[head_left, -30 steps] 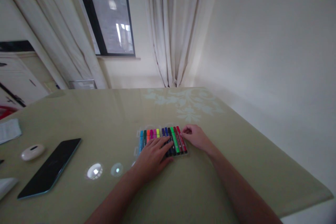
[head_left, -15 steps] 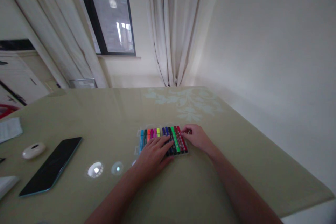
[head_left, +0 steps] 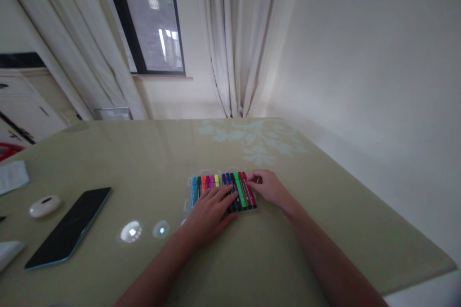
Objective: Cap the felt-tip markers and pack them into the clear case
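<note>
A clear plastic case [head_left: 187,205] lies flat on the table with several felt-tip markers in a row, their caps toward the far side. My left hand [head_left: 211,208] rests palm down across the middle of the row, fingers outstretched and a little apart, hiding the lower parts of several markers. At the case's right edge, my right hand [head_left: 267,186] has thumb and forefinger curled together beside the red marker [head_left: 251,193]. Whatever lies between those fingertips is too small to make out. A bright green marker [head_left: 240,188] shows between the hands.
The glossy table [head_left: 151,158] carries a black phone [head_left: 70,228], a white oval case [head_left: 45,206] and a folded tissue [head_left: 13,176] at the left. Lamp reflections shine on its surface. A wall [head_left: 378,96] runs along the right side; curtains [head_left: 234,43] and a window stand behind.
The view has shifted very slightly. Both hands hold almost the same places at the case, and the markers lie as before.
</note>
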A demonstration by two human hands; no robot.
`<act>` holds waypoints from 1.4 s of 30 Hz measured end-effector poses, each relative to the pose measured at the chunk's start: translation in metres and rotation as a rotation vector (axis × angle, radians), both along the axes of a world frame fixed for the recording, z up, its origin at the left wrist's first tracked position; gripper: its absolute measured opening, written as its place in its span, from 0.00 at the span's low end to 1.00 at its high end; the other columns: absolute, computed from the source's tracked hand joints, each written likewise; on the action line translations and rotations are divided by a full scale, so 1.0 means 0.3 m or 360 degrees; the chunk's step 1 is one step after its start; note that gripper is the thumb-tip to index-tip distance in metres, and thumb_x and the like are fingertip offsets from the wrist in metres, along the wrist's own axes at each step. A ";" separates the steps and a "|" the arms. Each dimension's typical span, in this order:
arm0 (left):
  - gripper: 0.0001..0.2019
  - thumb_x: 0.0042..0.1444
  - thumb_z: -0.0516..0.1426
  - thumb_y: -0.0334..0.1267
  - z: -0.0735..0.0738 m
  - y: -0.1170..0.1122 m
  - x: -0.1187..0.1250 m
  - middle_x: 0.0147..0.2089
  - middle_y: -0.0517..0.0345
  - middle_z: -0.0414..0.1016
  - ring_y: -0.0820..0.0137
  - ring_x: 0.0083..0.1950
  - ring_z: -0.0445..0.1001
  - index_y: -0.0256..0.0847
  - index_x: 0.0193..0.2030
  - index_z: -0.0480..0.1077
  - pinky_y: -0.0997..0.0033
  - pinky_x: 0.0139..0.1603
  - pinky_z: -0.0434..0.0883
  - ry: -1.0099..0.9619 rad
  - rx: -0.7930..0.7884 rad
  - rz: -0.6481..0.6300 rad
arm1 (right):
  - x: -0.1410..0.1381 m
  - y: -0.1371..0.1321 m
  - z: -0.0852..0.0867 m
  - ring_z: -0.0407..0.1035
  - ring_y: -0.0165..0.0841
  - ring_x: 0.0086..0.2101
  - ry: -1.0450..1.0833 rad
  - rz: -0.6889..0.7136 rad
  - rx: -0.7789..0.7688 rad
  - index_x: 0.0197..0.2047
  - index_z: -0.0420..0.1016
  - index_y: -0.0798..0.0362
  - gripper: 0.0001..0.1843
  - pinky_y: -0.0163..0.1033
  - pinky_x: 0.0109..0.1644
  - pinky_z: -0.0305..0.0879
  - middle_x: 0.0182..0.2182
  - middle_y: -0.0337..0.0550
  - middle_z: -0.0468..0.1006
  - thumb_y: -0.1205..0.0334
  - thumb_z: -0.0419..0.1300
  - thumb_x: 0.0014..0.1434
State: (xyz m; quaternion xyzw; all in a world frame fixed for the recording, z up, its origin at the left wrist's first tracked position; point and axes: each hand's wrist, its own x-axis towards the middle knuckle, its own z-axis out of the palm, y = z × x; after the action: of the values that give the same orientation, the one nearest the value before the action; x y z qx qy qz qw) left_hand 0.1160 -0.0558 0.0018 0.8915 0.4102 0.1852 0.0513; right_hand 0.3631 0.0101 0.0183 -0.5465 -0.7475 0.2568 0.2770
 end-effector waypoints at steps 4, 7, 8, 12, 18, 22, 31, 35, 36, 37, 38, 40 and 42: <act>0.26 0.68 0.58 0.48 -0.004 0.000 -0.003 0.72 0.49 0.67 0.54 0.70 0.67 0.47 0.71 0.64 0.46 0.69 0.66 0.0002 0.0017 0.0001 | -0.005 -0.002 0.004 0.69 0.31 0.27 -0.0016 -0.0016 -0.0027 0.30 0.81 0.53 0.05 0.35 0.34 0.61 0.26 0.40 0.80 0.67 0.65 0.58; 0.26 0.68 0.58 0.49 -0.008 0.000 0.002 0.72 0.49 0.67 0.54 0.69 0.67 0.47 0.71 0.64 0.46 0.69 0.66 0.0008 0.0031 -0.0005 | -0.009 -0.004 0.007 0.70 0.31 0.27 -0.0018 -0.0019 -0.0021 0.30 0.81 0.53 0.06 0.35 0.34 0.61 0.26 0.40 0.80 0.67 0.65 0.59; 0.26 0.68 0.58 0.49 -0.006 0.001 0.004 0.71 0.49 0.67 0.54 0.69 0.67 0.47 0.70 0.64 0.46 0.68 0.66 0.0012 0.0035 -0.0013 | -0.010 -0.005 0.008 0.70 0.31 0.28 -0.0024 -0.0019 -0.0014 0.30 0.81 0.53 0.06 0.35 0.34 0.62 0.26 0.40 0.80 0.67 0.65 0.59; 0.20 0.71 0.53 0.50 0.037 0.012 -0.003 0.62 0.49 0.76 0.57 0.62 0.74 0.44 0.62 0.71 0.53 0.63 0.70 -0.0025 0.0026 0.0138 | -0.005 -0.004 0.016 0.71 0.31 0.29 -0.0047 -0.0025 -0.0008 0.32 0.82 0.54 0.05 0.35 0.35 0.63 0.28 0.41 0.81 0.67 0.65 0.59; 0.21 0.73 0.44 0.45 0.119 0.047 -0.121 0.43 0.44 0.80 0.52 0.48 0.78 0.38 0.41 0.75 0.54 0.48 0.72 0.0279 0.0092 0.1236 | 0.013 0.002 0.020 0.76 0.32 0.30 0.0021 -0.0274 -0.0044 0.39 0.81 0.54 0.06 0.37 0.37 0.68 0.35 0.46 0.84 0.63 0.63 0.63; 0.28 0.72 0.41 0.53 0.105 0.070 -0.178 0.41 0.42 0.80 0.52 0.46 0.79 0.39 0.34 0.75 0.57 0.45 0.71 0.0267 -0.0209 0.1294 | 0.009 0.006 -0.001 0.75 0.30 0.25 0.0192 -0.0292 -0.0260 0.44 0.80 0.54 0.09 0.35 0.33 0.69 0.34 0.47 0.84 0.58 0.64 0.65; 0.33 0.67 0.43 0.66 0.072 0.128 -0.185 0.42 0.45 0.82 0.56 0.44 0.80 0.38 0.44 0.75 0.57 0.47 0.74 -0.1138 -0.0612 0.0994 | -0.005 0.010 0.013 0.78 0.31 0.28 0.1040 -0.0251 -0.0637 0.44 0.78 0.54 0.12 0.35 0.32 0.75 0.33 0.45 0.84 0.55 0.67 0.62; 0.37 0.67 0.43 0.68 0.088 0.085 -0.112 0.51 0.41 0.82 0.57 0.50 0.81 0.34 0.57 0.72 0.54 0.53 0.76 -0.1677 -0.0761 0.0610 | -0.054 -0.041 0.063 0.81 0.33 0.32 0.1293 -0.0009 -0.0690 0.56 0.75 0.50 0.20 0.37 0.36 0.77 0.40 0.46 0.85 0.52 0.67 0.63; 0.36 0.68 0.43 0.66 0.092 0.067 -0.087 0.54 0.39 0.81 0.56 0.52 0.81 0.35 0.59 0.71 0.54 0.54 0.76 -0.1693 -0.0751 0.0505 | -0.070 -0.056 0.072 0.82 0.34 0.35 0.1330 0.0103 -0.0705 0.59 0.73 0.48 0.24 0.38 0.39 0.78 0.43 0.47 0.85 0.51 0.67 0.63; 0.33 0.68 0.46 0.64 0.094 0.050 -0.062 0.57 0.39 0.79 0.56 0.55 0.80 0.36 0.60 0.71 0.54 0.56 0.76 -0.1652 -0.0728 0.0393 | -0.086 -0.071 0.079 0.82 0.36 0.38 0.1344 0.0210 -0.0744 0.62 0.71 0.47 0.28 0.40 0.41 0.78 0.45 0.47 0.85 0.51 0.68 0.62; 0.30 0.68 0.50 0.62 0.094 0.034 -0.040 0.59 0.40 0.78 0.56 0.58 0.78 0.38 0.61 0.70 0.54 0.57 0.75 -0.1556 -0.0686 0.0306 | -0.100 -0.083 0.083 0.82 0.37 0.40 0.1343 0.0283 -0.0779 0.65 0.69 0.45 0.31 0.42 0.44 0.78 0.46 0.47 0.85 0.51 0.69 0.61; 0.28 0.64 0.59 0.56 0.090 0.010 -0.008 0.62 0.42 0.76 0.56 0.59 0.78 0.41 0.65 0.68 0.54 0.58 0.75 -0.1339 -0.0540 0.0283 | -0.122 -0.099 0.084 0.81 0.39 0.44 0.1335 0.0362 -0.0822 0.67 0.66 0.44 0.38 0.45 0.49 0.76 0.46 0.45 0.85 0.52 0.72 0.57; 0.29 0.61 0.62 0.50 0.080 0.001 0.003 0.62 0.45 0.77 0.58 0.56 0.79 0.42 0.66 0.66 0.56 0.58 0.76 -0.1172 -0.0383 0.0376 | -0.130 -0.101 0.077 0.80 0.39 0.45 0.1331 0.0390 -0.0826 0.67 0.65 0.45 0.39 0.47 0.53 0.75 0.46 0.46 0.84 0.53 0.73 0.56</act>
State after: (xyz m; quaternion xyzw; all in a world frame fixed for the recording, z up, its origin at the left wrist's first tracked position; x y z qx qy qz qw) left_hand 0.1169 -0.0554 0.0259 0.7000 0.4827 0.4475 0.2771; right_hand 0.3240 -0.0200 0.0415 -0.3560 -0.5427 0.6616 0.3756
